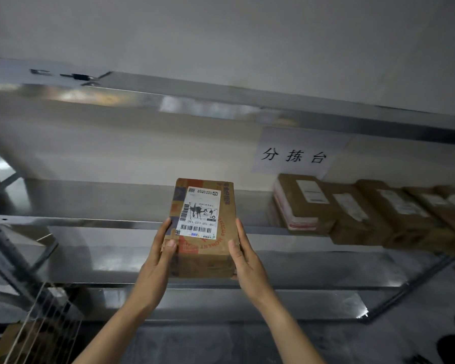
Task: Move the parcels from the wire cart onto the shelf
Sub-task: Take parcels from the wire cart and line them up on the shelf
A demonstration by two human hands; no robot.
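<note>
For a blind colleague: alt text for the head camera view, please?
The left hand and right hand hold a brown parcel with a white label by its sides before a metal shelf. At right, a row of parcels lies on the shelf below a paper sign with Chinese characters; a wire cart shows at lower left.

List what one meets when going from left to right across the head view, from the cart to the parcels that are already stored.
wire cart → left hand → held parcel → right hand → row of shelved parcels. The paper sign is left out, because it overlaps the right hand and the row.
</note>
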